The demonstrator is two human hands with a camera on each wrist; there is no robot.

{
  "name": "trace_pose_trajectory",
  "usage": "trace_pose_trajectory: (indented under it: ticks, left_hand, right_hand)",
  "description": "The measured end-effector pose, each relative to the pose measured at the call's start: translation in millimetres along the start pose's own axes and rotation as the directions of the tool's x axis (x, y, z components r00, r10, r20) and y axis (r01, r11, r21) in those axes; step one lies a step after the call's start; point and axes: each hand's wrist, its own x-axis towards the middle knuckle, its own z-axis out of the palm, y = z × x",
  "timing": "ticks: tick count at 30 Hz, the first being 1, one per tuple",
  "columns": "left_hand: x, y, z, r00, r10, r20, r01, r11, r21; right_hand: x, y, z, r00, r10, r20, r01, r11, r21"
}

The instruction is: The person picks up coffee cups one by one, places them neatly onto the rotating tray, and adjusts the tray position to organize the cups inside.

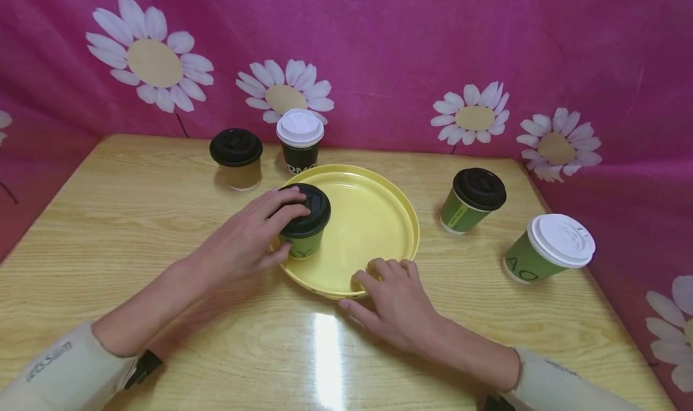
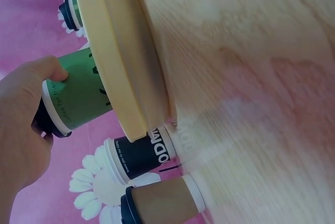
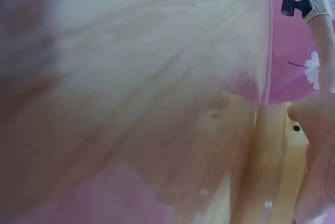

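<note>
My left hand (image 1: 246, 233) grips a green paper cup (image 1: 307, 246) with a black lid, its fingers over the lid and the thumb on the side. That cup is upright over the left part of a round yellow tray (image 1: 373, 215). In the left wrist view, the thumb presses the green side of the cup, and the tray's wall (image 2: 112, 51) hides the cup's base. My right hand (image 1: 403, 305) holds the tray's front right rim, fingers curled over the edge and thumb against the outer wall (image 3: 294, 150).
Behind the tray's left side stand a brown cup (image 1: 242, 174) with a black lid and a black cup (image 1: 300, 155) with a white lid. To the right are a green black-lidded cup (image 1: 462, 212) and a green white-lidded cup (image 1: 527, 259). A pink flowered cloth (image 1: 379, 50) borders the wooden table (image 1: 135, 218).
</note>
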Motion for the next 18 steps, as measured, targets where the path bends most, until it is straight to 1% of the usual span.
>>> trace_pose_trajectory:
  ticks: [10,14,18]
  left_hand:
    - [0.7,-3.1,0.0,1.0,0.02,-0.018,-0.021,1.0,-0.008]
    - [1.0,-3.5,0.2,1.0,0.018,-0.014,-0.018,1.0,-0.007]
    - [1.4,-3.6,0.4,1.0,0.012,-0.007,-0.012,1.0,-0.006]
  right_hand:
    - [1.4,-2.6,1.5,1.0,-0.013,-0.021,0.013,1.0,-0.013]
    - [1.0,-3.1,1.6,0.999,-0.017,-0.028,0.016,1.0,-0.017]
    - [0.8,-3.5,-0.2,1.0,-0.013,-0.015,0.012,1.0,-0.027]
